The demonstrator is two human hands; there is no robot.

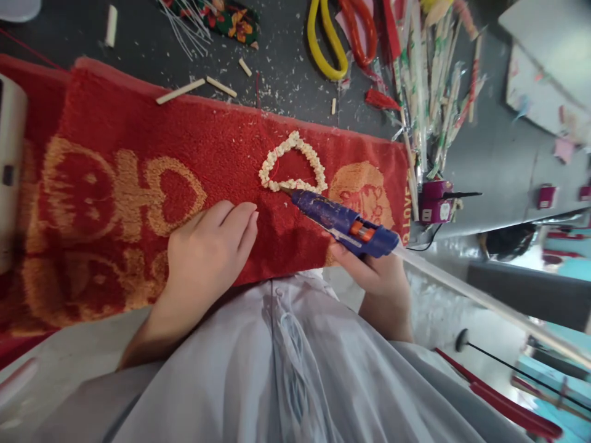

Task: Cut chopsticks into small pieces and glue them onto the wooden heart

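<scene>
Right hand (378,280) holds glue gun (344,223) at heart (292,163).

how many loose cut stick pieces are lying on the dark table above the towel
5: one at top left, two end to end by the towel edge, one above them, a stub right. More may hide in clutter.

Single view, head-worn camera. Looks forward and steeply down over the wearer's pale grey garment (277,369) at 6 o'clock. Close range: the red woven towel with orange figures (138,184) fills the centre and the 9 o'clock side. Dark grey tabletop (277,67) runs along 12 o'clock. Frame is rolled, so the tabletop edge slants down toward 3 o'clock, with the floor beyond. No second view; nothing shared.
</scene>
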